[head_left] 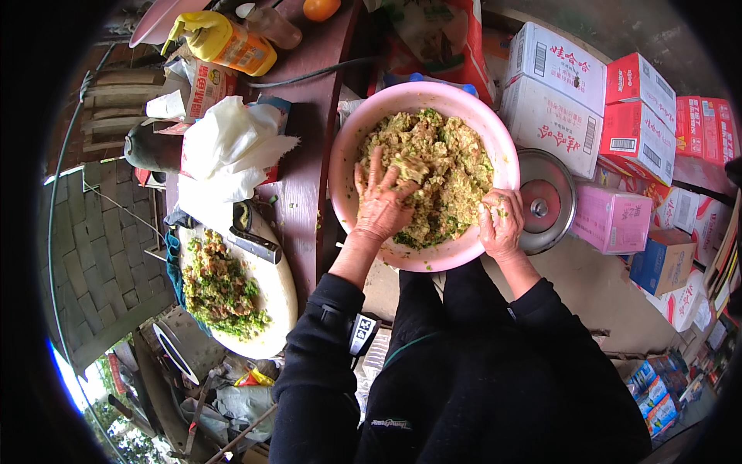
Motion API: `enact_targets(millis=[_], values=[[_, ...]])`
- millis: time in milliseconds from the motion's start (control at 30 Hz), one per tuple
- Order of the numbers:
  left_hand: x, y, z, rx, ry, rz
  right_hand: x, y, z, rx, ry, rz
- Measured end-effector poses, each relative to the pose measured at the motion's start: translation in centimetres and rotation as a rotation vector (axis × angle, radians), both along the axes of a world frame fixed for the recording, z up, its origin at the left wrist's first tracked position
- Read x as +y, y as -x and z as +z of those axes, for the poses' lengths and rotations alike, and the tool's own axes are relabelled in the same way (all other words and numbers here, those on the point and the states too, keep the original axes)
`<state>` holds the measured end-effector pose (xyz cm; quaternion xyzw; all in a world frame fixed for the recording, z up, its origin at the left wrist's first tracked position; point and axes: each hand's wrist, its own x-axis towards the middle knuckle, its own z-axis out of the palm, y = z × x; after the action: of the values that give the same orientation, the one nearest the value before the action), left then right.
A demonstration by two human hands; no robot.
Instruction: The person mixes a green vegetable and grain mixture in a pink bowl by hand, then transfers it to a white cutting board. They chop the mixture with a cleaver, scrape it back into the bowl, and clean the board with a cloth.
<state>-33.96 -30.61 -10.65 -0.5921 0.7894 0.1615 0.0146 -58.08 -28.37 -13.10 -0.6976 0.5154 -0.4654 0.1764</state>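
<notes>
A large pink plastic basin (502, 133) holds a chunky mix of pale crumbly stuff and chopped greens (446, 156). My left hand (382, 200) presses into this mix, fingers spread, with bits of it over the fingertips. At the basin's right rim my right hand (501, 223) is curled over the edge, its fingers smeared with the mix. To the left, a round white cutting board (281, 296) carries a heap of chopped greens and brownish bits (223, 290). A knife with a black handle (261, 246) lies on the board, its blade partly hidden.
A dark red table (304, 203) bears white plastic bags (226, 151), a yellow pump bottle (232, 43), a clear bottle (275, 26) and an orange fruit (320, 8). Right of the basin are a round metal lid (548, 232) and stacked cartons (556, 98). A cable crosses the table.
</notes>
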Motion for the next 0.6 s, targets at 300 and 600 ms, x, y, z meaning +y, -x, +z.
enact_targets(millis=[300, 600], values=[[-0.5, -0.3, -4.8, 0.314, -0.289, 0.605, 0.2, -0.2, -0.2, -0.016, 0.005, -0.02], [0.9, 4.0, 1.6, -0.081, -0.208, 0.282, 0.2, -0.3, 0.1, -0.054, -0.008, -0.033]])
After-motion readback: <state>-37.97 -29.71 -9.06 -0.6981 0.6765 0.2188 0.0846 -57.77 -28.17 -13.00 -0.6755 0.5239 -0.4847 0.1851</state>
